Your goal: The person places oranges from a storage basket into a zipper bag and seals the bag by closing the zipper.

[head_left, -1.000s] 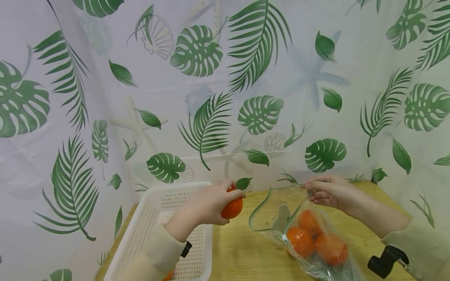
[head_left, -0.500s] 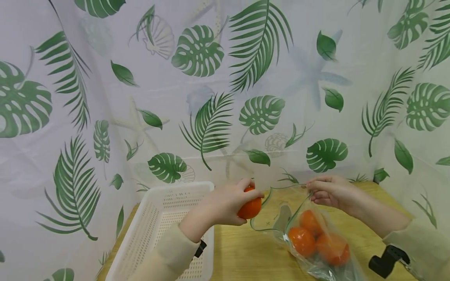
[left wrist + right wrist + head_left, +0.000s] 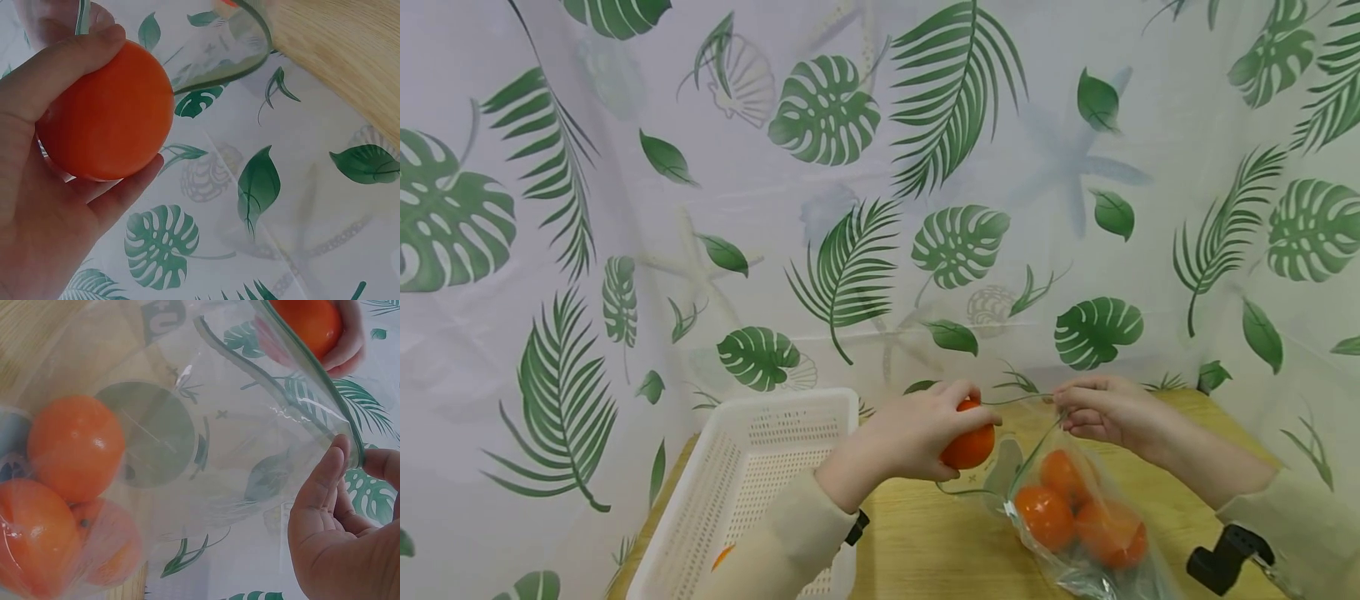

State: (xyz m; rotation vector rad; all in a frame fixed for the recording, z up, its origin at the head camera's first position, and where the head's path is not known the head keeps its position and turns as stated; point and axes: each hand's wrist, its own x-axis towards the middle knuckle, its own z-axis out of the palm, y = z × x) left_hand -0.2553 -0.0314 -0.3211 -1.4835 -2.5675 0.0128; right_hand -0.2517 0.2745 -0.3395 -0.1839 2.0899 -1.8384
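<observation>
My left hand [image 3: 917,429] grips an orange [image 3: 967,442] at the mouth of a clear zip-top bag [image 3: 219,456]. In the left wrist view the thumb lies over the top of this orange [image 3: 109,115], with fingers beneath it. The bag's green-edged mouth stands open towards the left hand. With thumb and fingers my right hand [image 3: 1101,408] pinches the far right corner of that mouth. Inside the bag, three oranges [image 3: 1045,517] sit bunched in its lower part, seen through the film.
A white perforated plastic basket [image 3: 850,542] stands on the left of the wooden table [image 3: 910,542]. Behind the left sleeve, a bit of another orange [image 3: 722,557] shows in it. A leaf-patterned curtain [image 3: 865,333] closes off the back and sides.
My left hand has carried its orange rightward from beside the basket to the bag's mouth. The right hand keeps its pinch on the bag and has hardly moved.
</observation>
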